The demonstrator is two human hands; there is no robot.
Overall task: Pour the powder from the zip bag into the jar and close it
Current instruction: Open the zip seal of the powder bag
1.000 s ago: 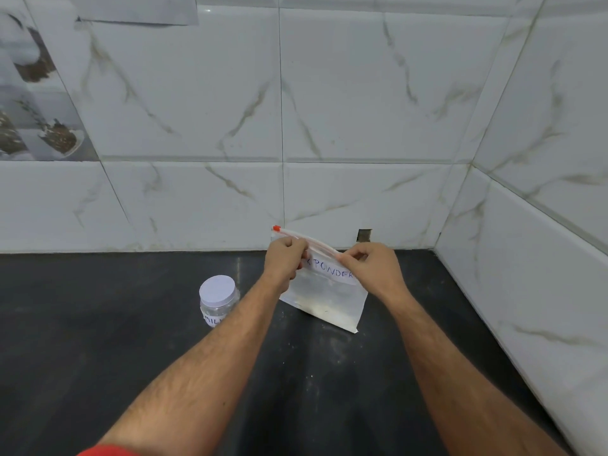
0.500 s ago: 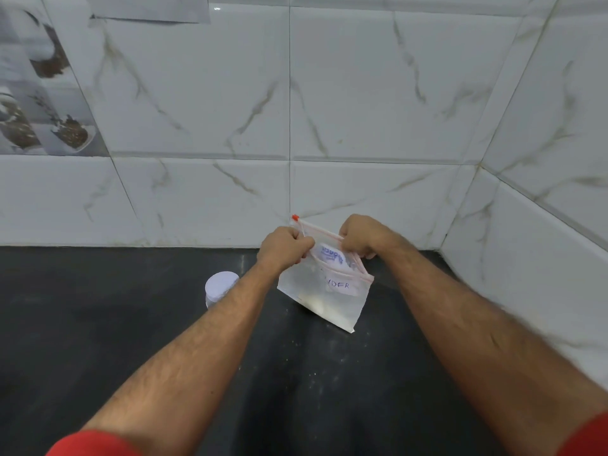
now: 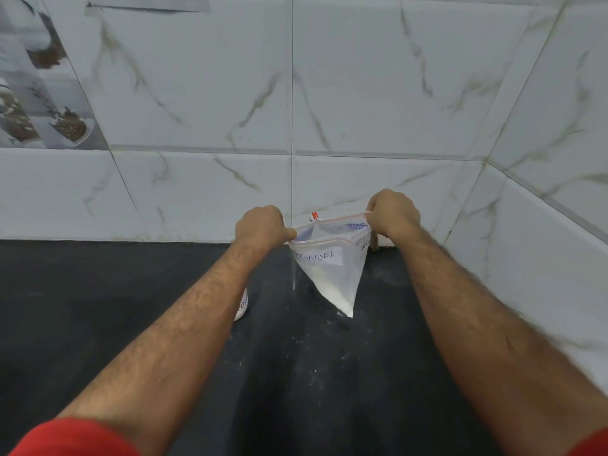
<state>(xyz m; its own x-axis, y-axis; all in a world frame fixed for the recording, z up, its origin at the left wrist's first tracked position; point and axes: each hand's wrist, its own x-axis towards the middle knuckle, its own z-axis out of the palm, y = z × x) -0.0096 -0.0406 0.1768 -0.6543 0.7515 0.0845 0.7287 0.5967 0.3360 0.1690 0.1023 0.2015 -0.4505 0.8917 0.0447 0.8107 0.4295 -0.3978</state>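
The person holds a clear zip bag (image 3: 329,271) up over the dark counter (image 3: 98,307), close to the corner of the white marbled wall tiles (image 3: 362,93). The left hand (image 3: 261,227) pinches the near lip of the bag's mouth, fingers curled tight on the plastic. The right hand (image 3: 393,213) pinches the far lip by the red zip strip, fingers likewise clamped on it. The two hands are apart, and the mouth of the bag gapes open between them. The bag hangs tilted, one bottom corner pointing down at the counter, and the white powder (image 3: 340,299) has gathered in that corner. A white label on the near side reads "POWDER". The jar (image 3: 242,304) stands on the counter to the left of the bag, mostly hidden behind the left forearm; only a sliver of its labelled side shows. Specks of white dust lie on the counter below the bag. Red sleeves (image 3: 75,437) show at the bottom edge.
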